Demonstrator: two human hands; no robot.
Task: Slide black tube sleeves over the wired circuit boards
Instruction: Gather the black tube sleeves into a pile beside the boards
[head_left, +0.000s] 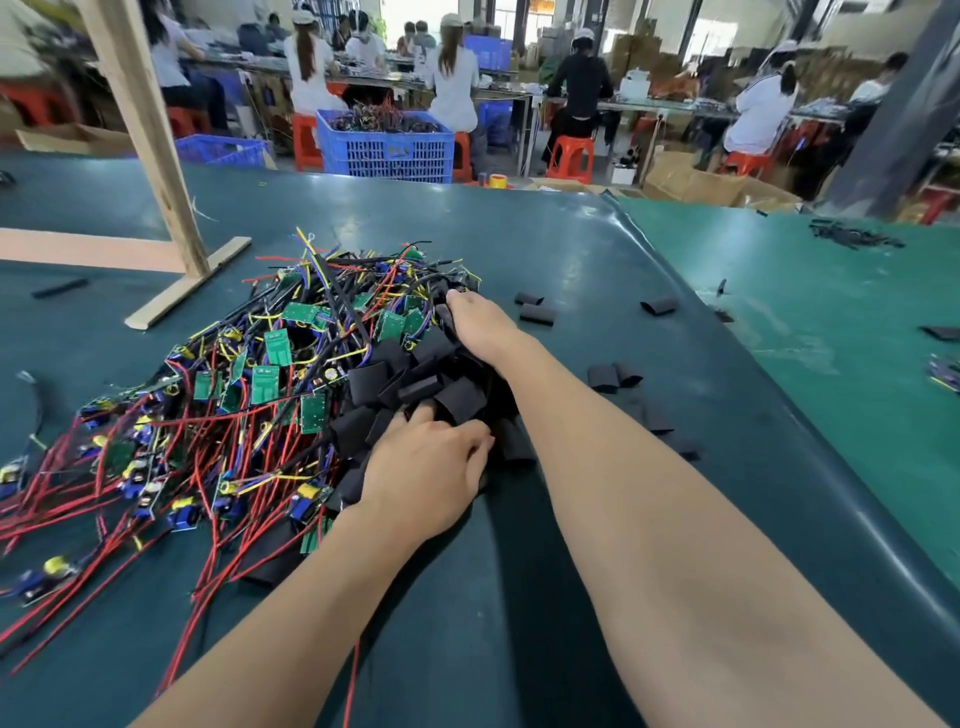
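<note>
A big tangled heap of wired circuit boards (249, 395), green boards with red, yellow, blue and black wires, covers the left middle of the dark green table. A mound of black tube sleeves (415, 384) lies against its right side. My left hand (431, 467) rests on the near part of the sleeve mound, fingers curled into the sleeves. My right hand (480, 325) reaches to the far end of the mound, its fingers buried among sleeves and black wires; what they hold is hidden.
Loose black sleeves (535, 314) are scattered to the right on the table mat (571, 545). A wooden frame (156, 171) stands at the far left. A blue crate (387, 148) and seated workers sit beyond the table. More sleeves (857, 236) lie on the neighbouring green table.
</note>
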